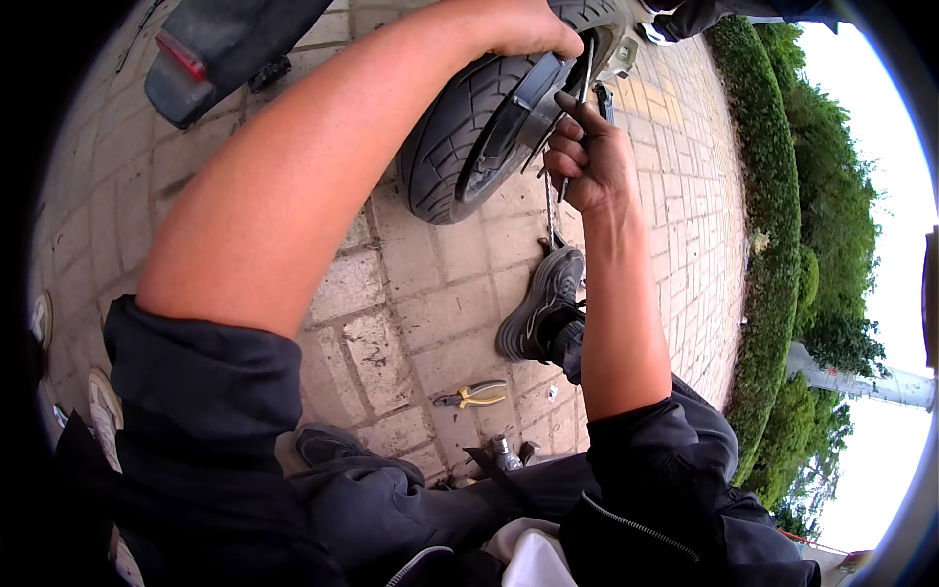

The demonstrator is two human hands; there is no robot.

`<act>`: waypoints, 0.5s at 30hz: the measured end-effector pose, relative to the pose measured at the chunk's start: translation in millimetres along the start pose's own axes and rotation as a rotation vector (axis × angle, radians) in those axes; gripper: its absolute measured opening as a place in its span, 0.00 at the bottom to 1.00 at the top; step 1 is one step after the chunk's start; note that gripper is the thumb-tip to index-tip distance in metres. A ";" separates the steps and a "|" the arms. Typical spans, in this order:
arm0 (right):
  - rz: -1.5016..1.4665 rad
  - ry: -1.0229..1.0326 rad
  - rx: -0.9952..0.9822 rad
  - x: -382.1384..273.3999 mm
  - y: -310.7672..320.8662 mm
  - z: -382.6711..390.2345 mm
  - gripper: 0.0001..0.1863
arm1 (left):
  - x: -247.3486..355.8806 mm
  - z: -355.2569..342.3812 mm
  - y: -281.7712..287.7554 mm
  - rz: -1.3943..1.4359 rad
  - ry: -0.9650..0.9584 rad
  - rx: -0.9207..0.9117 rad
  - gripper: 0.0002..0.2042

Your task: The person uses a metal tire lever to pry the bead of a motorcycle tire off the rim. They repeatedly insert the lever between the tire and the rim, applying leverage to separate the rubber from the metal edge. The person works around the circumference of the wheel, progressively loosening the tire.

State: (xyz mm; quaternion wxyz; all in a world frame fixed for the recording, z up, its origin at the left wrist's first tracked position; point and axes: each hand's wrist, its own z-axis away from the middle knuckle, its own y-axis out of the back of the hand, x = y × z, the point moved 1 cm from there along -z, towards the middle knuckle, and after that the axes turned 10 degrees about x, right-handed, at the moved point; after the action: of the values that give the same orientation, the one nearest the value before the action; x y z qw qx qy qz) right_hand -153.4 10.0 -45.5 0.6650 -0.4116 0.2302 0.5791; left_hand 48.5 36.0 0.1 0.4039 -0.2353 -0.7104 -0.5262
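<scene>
A black scooter-type tyre [440, 147] on its wheel stands tilted over the paving in front of me. My left hand [533, 27] reaches across its top, with the thumb near the rim edge; its other fingers are hidden. Closer to the wheel's right side, my right hand [592, 157] has its fingers curled around a slim metal rod-like tool [587, 76], whose upper end meets the wheel. Its exact kind is unclear. Below that hand, another thin metal rod [550, 207] extends down toward my dark shoe [550, 303].
Yellow-handled pliers [474, 394] lie on the brick paving [391, 284] between my legs. Metal parts [504, 452] sit nearer me. At upper left is a dark vehicle part with a red reflector [183, 57]. A hedge [763, 215] runs along the right; other people's shoes show at left.
</scene>
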 end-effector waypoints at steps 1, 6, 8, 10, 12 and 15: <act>-0.001 0.000 0.001 0.5 0.1 0.8 0.14 | -0.3 -0.4 0.6 0.001 0.002 -0.003 0.31; 0.090 0.056 0.011 2.6 6.2 8.1 0.14 | -0.3 1.5 2.8 0.031 -0.001 -0.018 0.29; 0.163 0.083 0.076 -0.7 6.6 9.3 0.14 | -0.8 1.4 2.3 0.044 -0.007 -0.022 0.29; 0.177 0.097 0.062 -3.1 10.6 7.7 0.14 | -1.8 0.3 1.9 0.056 -0.021 -0.022 0.28; 0.166 0.147 0.070 3.9 11.7 4.0 0.13 | -3.1 0.8 0.7 0.060 -0.034 -0.010 0.28; 0.166 0.162 0.080 7.2 5.7 2.5 0.12 | -4.3 1.0 1.1 0.068 -0.037 -0.014 0.27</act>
State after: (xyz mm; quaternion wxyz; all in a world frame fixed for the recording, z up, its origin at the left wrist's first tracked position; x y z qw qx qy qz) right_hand -157.7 16.2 -51.3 0.6099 -0.4097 0.3392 0.5875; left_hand 51.4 37.7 -2.9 0.4067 -0.2719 -0.7055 -0.5128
